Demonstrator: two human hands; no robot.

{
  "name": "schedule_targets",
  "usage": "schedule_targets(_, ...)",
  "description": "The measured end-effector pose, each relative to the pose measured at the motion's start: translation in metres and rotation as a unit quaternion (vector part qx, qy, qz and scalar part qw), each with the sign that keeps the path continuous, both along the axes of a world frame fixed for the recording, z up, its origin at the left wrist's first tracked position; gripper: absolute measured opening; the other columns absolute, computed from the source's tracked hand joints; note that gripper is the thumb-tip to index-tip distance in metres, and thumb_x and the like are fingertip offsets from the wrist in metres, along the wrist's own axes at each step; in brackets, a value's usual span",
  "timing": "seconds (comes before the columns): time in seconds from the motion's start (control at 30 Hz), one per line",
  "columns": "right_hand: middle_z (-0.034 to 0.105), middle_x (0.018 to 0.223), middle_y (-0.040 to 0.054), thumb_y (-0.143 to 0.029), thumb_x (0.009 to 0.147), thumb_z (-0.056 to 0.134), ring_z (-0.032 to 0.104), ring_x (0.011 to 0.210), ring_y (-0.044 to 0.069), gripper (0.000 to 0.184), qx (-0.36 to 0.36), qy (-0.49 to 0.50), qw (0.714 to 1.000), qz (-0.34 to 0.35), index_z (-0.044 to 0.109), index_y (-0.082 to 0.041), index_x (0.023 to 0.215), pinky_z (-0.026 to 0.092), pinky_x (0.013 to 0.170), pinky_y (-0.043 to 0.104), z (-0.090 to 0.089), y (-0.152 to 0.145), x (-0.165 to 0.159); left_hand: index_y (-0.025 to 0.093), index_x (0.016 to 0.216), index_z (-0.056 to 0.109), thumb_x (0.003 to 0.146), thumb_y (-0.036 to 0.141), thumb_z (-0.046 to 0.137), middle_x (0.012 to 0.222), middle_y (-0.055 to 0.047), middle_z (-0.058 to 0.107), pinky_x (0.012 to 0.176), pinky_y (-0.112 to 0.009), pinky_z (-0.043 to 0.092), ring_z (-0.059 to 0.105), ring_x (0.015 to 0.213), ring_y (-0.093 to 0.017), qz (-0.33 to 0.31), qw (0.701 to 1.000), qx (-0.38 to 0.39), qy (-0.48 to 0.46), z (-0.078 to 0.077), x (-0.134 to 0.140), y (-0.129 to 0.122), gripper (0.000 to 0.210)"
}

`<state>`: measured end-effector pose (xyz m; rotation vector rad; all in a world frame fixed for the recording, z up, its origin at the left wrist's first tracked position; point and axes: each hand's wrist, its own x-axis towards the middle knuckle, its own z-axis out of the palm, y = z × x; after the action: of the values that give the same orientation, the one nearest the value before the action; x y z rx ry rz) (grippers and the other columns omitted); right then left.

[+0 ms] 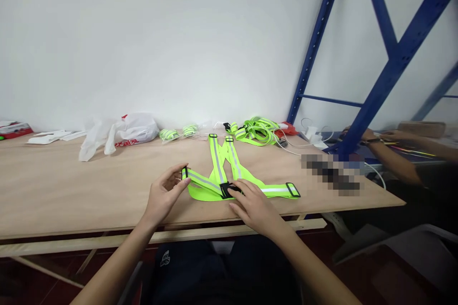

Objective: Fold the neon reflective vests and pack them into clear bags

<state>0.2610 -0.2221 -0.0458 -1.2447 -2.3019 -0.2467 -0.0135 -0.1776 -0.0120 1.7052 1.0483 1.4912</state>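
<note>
A neon yellow-green reflective vest (234, 162) made of straps with grey stripes lies spread on the table in front of me. My left hand (165, 191) pinches the left end of its waist strap (203, 181), at the black slider (184, 173). Over the black buckle (226, 190) at the middle front rests my right hand (253, 201), its fingers bent but apart and covering part of the buckle. Another black slider (292, 190) sits at the right end of the waist strap, away from both hands.
Behind the vest lie a heap of similar green straps (259, 129), small rolled bundles (189, 129) and a white plastic bag (134, 128). A white cable (293, 146) crosses the wooden table (89, 190). Blue metal posts (375, 105) rise at right, near another person's arm (390, 157).
</note>
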Motion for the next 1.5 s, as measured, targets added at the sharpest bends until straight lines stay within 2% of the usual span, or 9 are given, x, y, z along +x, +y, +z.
schedule_targets(0.23,0.069,0.118,0.0145,-0.031,0.1,0.052,0.06,0.105,0.028,0.032,0.022,-0.069,0.997,-0.017,0.066,-0.017,0.125,0.049,0.086,0.042,0.002,-0.002,-0.007,0.017,0.122,0.065,0.084,0.044,0.073,0.113,-0.012,0.071,0.076,-0.03,0.055,0.066,0.088,-0.02,-0.064,0.992,0.076,-0.083,0.026,0.052,0.009,0.047)
schedule_targets(0.4,0.068,0.11,0.0122,-0.034,0.099,0.055,0.059,0.098,0.027,0.037,0.013,-0.103,0.994,-0.029,0.061,-0.023,0.134,0.047,0.083,0.04,0.01,-0.009,-0.011,0.019,0.127,0.057,0.089,0.036,0.069,0.114,-0.01,0.066,0.074,-0.027,0.053,0.061,0.082,-0.015,-0.133,0.977,0.091,-0.14,0.027,0.104,0.017,0.043)
schedule_targets(0.63,0.061,0.136,0.0194,-0.032,0.1,0.049,0.055,0.121,0.038,0.04,0.026,-0.078,0.996,-0.029,0.064,-0.015,0.134,0.043,0.1,0.056,-0.007,-0.005,-0.015,0.017,0.117,0.066,0.087,0.031,0.068,0.091,-0.004,0.068,0.074,-0.028,0.05,0.059,0.075,-0.016,-0.199,0.976,0.015,0.091,-0.001,0.161,0.011,0.033)
schedule_targets(0.8,0.068,0.129,0.0175,-0.023,0.101,0.044,0.06,0.12,0.035,0.038,-0.051,-0.018,0.999,0.002,0.067,-0.014,0.13,0.047,0.1,0.051,-0.001,-0.018,-0.012,0.017,0.108,0.069,0.083,0.03,0.072,0.076,0.0,0.065,0.077,-0.031,0.05,0.063,0.075,-0.02,-0.196,0.958,-0.019,0.207,-0.006,0.168,0.011,0.028)
schedule_targets(0.97,0.078,0.101,0.0053,-0.026,0.099,0.051,0.071,0.093,0.023,0.026,-0.153,0.044,0.985,0.06,0.077,-0.023,0.1,0.055,0.084,0.033,0.026,-0.028,0.026,0.016,0.119,0.061,0.093,0.034,0.058,0.116,-0.009,0.062,0.085,-0.033,0.052,0.065,0.083,-0.018,-0.171,0.955,-0.01,0.24,-0.009,0.164,0.005,0.031)
schedule_targets(1.03,0.079,0.096,0.0065,-0.032,0.099,0.05,0.072,0.089,0.023,0.029,-0.092,0.065,0.993,0.016,0.078,-0.023,0.095,0.055,0.084,0.036,0.031,-0.024,0.056,0.015,0.119,0.058,0.096,0.032,0.053,0.117,-0.01,0.059,0.085,-0.033,0.052,0.064,0.087,-0.018,-0.173,0.946,0.02,0.275,-0.011,0.162,0.002,0.029)
schedule_targets(1.13,0.072,0.123,0.0123,-0.039,0.089,0.061,0.067,0.113,0.032,0.035,-0.018,0.07,0.992,-0.105,0.073,-0.022,0.117,0.051,0.099,0.049,0.028,-0.015,0.104,0.016,0.111,0.058,0.096,0.027,0.051,0.109,-0.009,0.061,0.087,-0.034,0.05,0.062,0.096,-0.022,-0.157,0.915,0.092,0.361,-0.013,0.16,-0.006,0.02)
schedule_targets(1.33,0.07,0.127,0.0118,-0.044,0.084,0.061,0.066,0.115,0.032,0.051,-0.144,0.102,0.971,-0.16,0.068,-0.02,0.129,0.053,0.1,0.048,0.007,-0.007,0.149,0.012,0.111,0.061,0.099,0.03,0.048,0.108,-0.013,0.063,0.095,-0.043,0.046,0.057,0.104,-0.028,-0.087,0.822,0.2,0.526,-0.015,0.157,-0.032,0.025)
schedule_targets(1.5,0.073,0.121,0.0099,-0.053,0.08,0.067,0.067,0.111,0.032,0.049,-0.156,0.165,0.964,-0.136,0.074,-0.023,0.119,0.054,0.098,0.045,0.012,-0.011,0.144,0.014,0.127,0.06,0.099,0.042,0.049,0.127,-0.016,0.06,0.102,-0.058,0.039,0.052,0.117,-0.035,0.01,0.818,0.16,0.552,-0.019,0.151,-0.047,0.041)
